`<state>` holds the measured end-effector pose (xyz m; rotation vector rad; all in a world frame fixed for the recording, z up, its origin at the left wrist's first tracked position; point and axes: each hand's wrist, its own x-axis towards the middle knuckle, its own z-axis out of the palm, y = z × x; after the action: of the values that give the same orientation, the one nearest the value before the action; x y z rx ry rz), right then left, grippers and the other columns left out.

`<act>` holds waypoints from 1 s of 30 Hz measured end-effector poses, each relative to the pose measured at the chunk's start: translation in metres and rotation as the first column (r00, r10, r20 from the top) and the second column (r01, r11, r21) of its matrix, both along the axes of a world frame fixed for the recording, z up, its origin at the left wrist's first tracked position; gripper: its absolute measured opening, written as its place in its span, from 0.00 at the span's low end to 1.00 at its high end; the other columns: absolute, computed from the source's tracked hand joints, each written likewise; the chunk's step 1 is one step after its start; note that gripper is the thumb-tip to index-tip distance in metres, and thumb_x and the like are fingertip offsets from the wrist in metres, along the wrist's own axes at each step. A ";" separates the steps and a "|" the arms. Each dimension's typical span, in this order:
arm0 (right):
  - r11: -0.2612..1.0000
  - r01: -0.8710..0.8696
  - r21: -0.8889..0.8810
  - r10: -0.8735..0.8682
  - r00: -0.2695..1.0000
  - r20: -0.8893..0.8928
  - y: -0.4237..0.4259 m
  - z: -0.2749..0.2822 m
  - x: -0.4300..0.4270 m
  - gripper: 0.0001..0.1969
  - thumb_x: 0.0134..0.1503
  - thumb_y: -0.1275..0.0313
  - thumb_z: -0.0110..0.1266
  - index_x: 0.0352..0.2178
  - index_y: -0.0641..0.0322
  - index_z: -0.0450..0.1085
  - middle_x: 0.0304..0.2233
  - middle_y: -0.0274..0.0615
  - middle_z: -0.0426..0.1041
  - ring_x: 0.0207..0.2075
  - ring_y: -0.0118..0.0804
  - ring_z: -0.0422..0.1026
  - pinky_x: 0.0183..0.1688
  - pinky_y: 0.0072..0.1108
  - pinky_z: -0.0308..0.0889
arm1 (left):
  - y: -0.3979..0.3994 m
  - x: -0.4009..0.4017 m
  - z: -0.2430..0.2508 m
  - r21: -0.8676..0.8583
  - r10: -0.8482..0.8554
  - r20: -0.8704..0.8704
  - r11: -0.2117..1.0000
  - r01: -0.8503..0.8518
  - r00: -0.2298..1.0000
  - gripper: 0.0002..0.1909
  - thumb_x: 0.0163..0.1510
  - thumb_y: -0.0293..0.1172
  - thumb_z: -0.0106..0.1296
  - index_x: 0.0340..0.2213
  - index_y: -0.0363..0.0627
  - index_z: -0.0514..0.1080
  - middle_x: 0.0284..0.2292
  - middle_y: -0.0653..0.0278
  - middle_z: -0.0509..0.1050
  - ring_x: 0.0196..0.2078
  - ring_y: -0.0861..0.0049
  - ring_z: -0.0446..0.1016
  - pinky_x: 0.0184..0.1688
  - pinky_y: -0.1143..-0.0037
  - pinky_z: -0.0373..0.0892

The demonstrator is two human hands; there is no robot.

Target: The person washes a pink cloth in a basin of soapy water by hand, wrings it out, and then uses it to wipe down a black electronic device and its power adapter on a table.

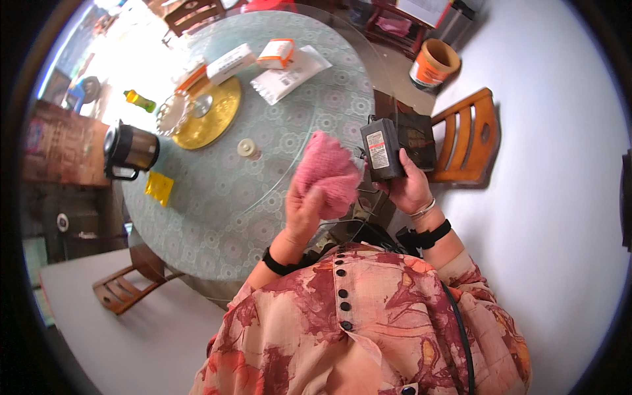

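My left hand [302, 217] grips a bunched pink cloth [328, 173], held above the near right part of the round table [222, 237]. To its right, my right hand [412, 187] holds a black power adapter [380, 148] with a printed label facing up. A cord leaves the adapter's far end, and another dark cable hangs below it. The cloth and the adapter are close together, with a narrow gap between them. My right fingers are partly hidden behind the adapter.
On the table are a yellow round tray [212, 123], a dark kettle [131, 150], a yellow packet [159, 188], a small pale jar [247, 147], a plastic pack [291, 74] and boxes [230, 64]. A wooden chair [466, 138] stands by the right wall; a bucket [434, 64] is beyond.
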<state>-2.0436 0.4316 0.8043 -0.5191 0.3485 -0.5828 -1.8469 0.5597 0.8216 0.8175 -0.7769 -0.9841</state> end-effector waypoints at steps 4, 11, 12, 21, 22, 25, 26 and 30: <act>0.993 0.080 0.090 -0.083 0.996 0.037 0.033 0.008 0.051 0.24 0.65 0.59 0.32 0.54 0.65 0.58 0.51 0.44 0.66 0.52 0.40 0.66 0.55 0.29 0.59 | -0.015 -0.014 0.014 -0.108 0.155 0.750 0.988 -0.112 0.643 0.36 0.41 0.27 0.59 0.53 0.38 0.60 0.60 0.50 0.50 0.63 0.50 0.46 0.63 0.60 0.44; 0.946 0.002 -0.325 -0.063 0.982 -0.179 0.046 0.024 0.058 0.21 0.64 0.61 0.36 0.53 0.62 0.59 0.47 0.39 0.68 0.45 0.33 0.69 0.47 0.26 0.65 | -0.021 -0.003 0.018 -0.187 0.335 0.675 0.940 -0.286 0.658 0.29 0.44 0.25 0.58 0.50 0.42 0.65 0.57 0.52 0.58 0.62 0.50 0.49 0.62 0.61 0.47; 0.947 -0.054 -0.317 -0.014 0.978 -0.210 0.044 0.030 0.058 0.21 0.63 0.59 0.38 0.52 0.61 0.59 0.44 0.37 0.69 0.42 0.31 0.70 0.42 0.24 0.67 | -0.026 0.003 0.015 -0.200 0.357 0.672 0.931 -0.305 0.649 0.28 0.44 0.25 0.57 0.50 0.42 0.65 0.56 0.52 0.59 0.60 0.51 0.52 0.61 0.62 0.48; 0.990 -0.138 -0.038 0.128 0.971 -0.203 0.055 0.054 0.059 0.26 0.62 0.51 0.36 0.52 0.61 0.60 0.43 0.46 0.70 0.40 0.39 0.71 0.30 0.23 0.65 | -0.056 0.052 0.015 -0.164 0.513 0.554 0.840 -0.518 0.656 0.18 0.47 0.23 0.57 0.42 0.39 0.69 0.40 0.54 0.70 0.44 0.60 0.69 0.47 0.69 0.66; 0.986 -0.160 0.041 0.164 0.979 -0.118 0.054 0.058 0.063 0.28 0.62 0.50 0.35 0.53 0.61 0.59 0.44 0.48 0.70 0.41 0.40 0.71 0.30 0.23 0.65 | -0.059 0.071 -0.012 -0.175 0.590 0.616 0.748 -0.640 0.522 0.15 0.48 0.23 0.55 0.40 0.39 0.70 0.34 0.56 0.72 0.38 0.63 0.72 0.41 0.70 0.69; 0.983 -0.150 0.107 0.152 0.988 -0.013 0.033 0.057 0.050 0.31 0.62 0.47 0.32 0.55 0.61 0.58 0.47 0.51 0.68 0.44 0.43 0.70 0.31 0.23 0.65 | -0.052 0.078 -0.005 -0.032 0.496 -0.070 0.866 -0.499 0.865 0.13 0.58 0.26 0.47 0.45 0.38 0.67 0.39 0.61 0.74 0.37 0.76 0.74 0.40 0.77 0.71; 0.987 -0.145 0.063 0.147 0.989 -0.031 0.027 0.058 0.046 0.30 0.62 0.48 0.32 0.55 0.60 0.58 0.47 0.51 0.68 0.45 0.43 0.70 0.31 0.23 0.66 | -0.047 0.082 -0.006 -0.040 0.484 -0.070 0.872 -0.487 0.872 0.13 0.58 0.26 0.47 0.45 0.38 0.67 0.39 0.61 0.74 0.37 0.76 0.74 0.40 0.77 0.71; 0.991 -0.101 -0.088 0.094 0.992 -0.083 0.021 0.062 0.050 0.27 0.61 0.53 0.40 0.57 0.57 0.55 0.46 0.46 0.68 0.46 0.42 0.70 0.31 0.22 0.67 | -0.016 0.075 0.003 0.052 0.327 -0.361 0.942 -0.331 0.874 0.19 0.61 0.35 0.42 0.50 0.37 0.61 0.44 0.57 0.71 0.43 0.71 0.72 0.46 0.72 0.70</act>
<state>-1.9931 0.4530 0.8665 -0.6454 0.3701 -0.4862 -1.7722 0.5439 0.8246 0.7002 -0.3059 -0.7903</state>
